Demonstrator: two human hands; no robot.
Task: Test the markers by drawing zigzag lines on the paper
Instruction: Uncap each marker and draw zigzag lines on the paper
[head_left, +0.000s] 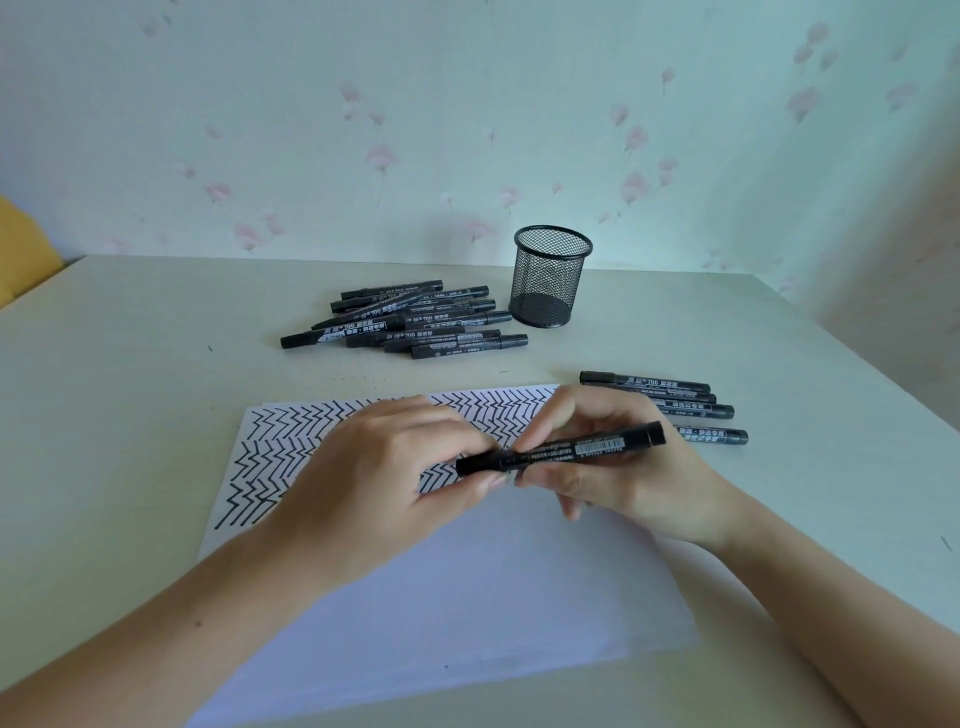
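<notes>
**Above the paper, both hands on one marker, at the cap**

Over the middle of the paper (441, 587), just below its zigzag rows, the person holds a single black marker (561, 449) level in both hands, clear of the sheet. The right hand (618, 457) has its fingers and thumb curled round the barrel, with the butt end sticking out past the paper's right edge. The left hand (395, 467) pinches the other end, where the cap appears to sit, between thumb and fingertips. Whether the cap is being pulled off or pushed on cannot be told; no bare tip shows.

The upper part of the paper is filled with zigzag lines (275, 457), so the testing looks well along, while the lower part is blank. Beyond the paper's top edge lies a loose pile of markers (410, 322), with a mesh pen cup (550, 275) just right of it. A smaller group of markers (675, 405) lies just off the paper's upper right corner; which of the two heaps is tested and which is waiting cannot be told.

Judged from this, the step in hand is capping or uncapping. If uncapping, the next move calls for a straight pull along the barrel, then turning the tip down to the blank area below the rows. If capping, a firm push home, then setting the marker aside.
</notes>
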